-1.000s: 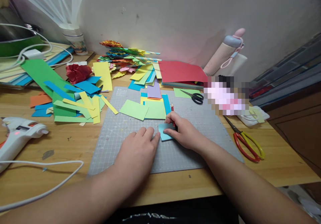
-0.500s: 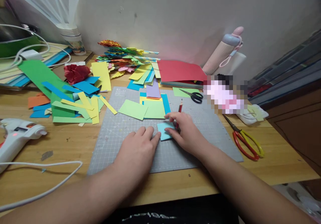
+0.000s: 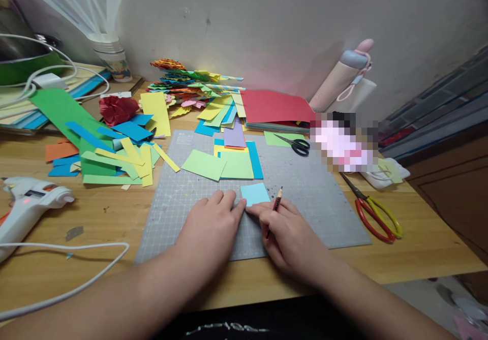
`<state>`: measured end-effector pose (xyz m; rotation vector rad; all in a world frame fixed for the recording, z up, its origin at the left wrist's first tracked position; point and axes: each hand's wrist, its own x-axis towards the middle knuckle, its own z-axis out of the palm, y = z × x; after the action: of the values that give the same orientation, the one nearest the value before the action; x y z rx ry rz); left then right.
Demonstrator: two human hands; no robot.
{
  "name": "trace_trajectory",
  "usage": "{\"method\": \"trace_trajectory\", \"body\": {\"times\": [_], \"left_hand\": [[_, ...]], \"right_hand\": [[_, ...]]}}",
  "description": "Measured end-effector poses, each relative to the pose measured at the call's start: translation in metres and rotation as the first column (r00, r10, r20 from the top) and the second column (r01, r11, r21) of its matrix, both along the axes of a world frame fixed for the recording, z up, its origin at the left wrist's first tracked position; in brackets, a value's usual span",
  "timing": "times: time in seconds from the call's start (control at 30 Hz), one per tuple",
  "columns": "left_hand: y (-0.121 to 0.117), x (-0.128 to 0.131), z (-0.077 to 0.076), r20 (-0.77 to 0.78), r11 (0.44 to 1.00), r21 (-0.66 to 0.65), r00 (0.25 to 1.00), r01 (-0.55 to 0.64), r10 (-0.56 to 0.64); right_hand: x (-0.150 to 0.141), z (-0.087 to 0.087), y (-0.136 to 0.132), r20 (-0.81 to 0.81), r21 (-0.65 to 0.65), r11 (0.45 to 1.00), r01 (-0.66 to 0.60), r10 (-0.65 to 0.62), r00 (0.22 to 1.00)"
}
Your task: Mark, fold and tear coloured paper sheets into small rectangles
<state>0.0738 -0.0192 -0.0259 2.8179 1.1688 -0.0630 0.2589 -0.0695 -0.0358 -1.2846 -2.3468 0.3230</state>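
A small light-blue piece of paper [image 3: 254, 194] lies on the grey cutting mat [image 3: 316, 213]. My left hand [image 3: 211, 223] rests palm down to its left, fingers stretched over the mat, with a fingertip at the paper's near left corner. In my right hand [image 3: 292, 236] is a dark red pencil [image 3: 277, 204], its sharpened point sticking up past the fingers. That hand's outstretched index finger lies along the paper's near edge. Beyond the paper are light-green cards [image 3: 204, 164], partly on top of blue and yellow sheets.
Black scissors [image 3: 299, 146] lie at the mat's far right; red-and-yellow-handled scissors [image 3: 375, 215] are right of it. A glue gun [image 3: 38, 203] with a white cord sits left. Coloured paper strips [image 3: 110, 162], a red folder [image 3: 276, 106] and a leaning bottle [image 3: 339, 78] stand farther back.
My right hand has left the paper's right side and come nearer me, to its near edge. The pencil moved with it. My left hand stays almost in place.
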Motion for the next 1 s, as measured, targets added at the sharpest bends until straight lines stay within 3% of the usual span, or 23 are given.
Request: {"method": "trace_trajectory", "body": {"times": [0.2,0.37,0.6,0.8,1.0], "left_hand": [[0.001,0.001,0.002,-0.001,1.000,-0.015,1.000,0.001,-0.001],[0.000,0.003,0.004,-0.044,0.998,-0.055,0.999,-0.002,-0.001],[-0.002,0.002,0.002,-0.041,1.000,-0.014,0.999,0.006,-0.007],[-0.001,0.000,0.001,-0.024,1.000,0.012,1.000,0.010,-0.010],[-0.001,0.000,0.002,-0.035,1.000,0.004,0.999,0.020,-0.020]], "right_hand": [[-0.001,0.000,-0.002,-0.037,-0.014,1.000,0.019,-0.019,0.999],[-0.005,-0.002,-0.007,0.107,0.028,0.999,0.025,-0.028,0.994],[-0.006,-0.001,-0.016,0.076,0.086,0.965,0.247,-0.254,0.964],[0.000,-0.001,-0.017,0.133,0.053,0.948,0.315,-0.319,0.938],[0.021,-0.004,-0.020,0.193,0.150,0.907,0.394,-0.418,0.888]]}}
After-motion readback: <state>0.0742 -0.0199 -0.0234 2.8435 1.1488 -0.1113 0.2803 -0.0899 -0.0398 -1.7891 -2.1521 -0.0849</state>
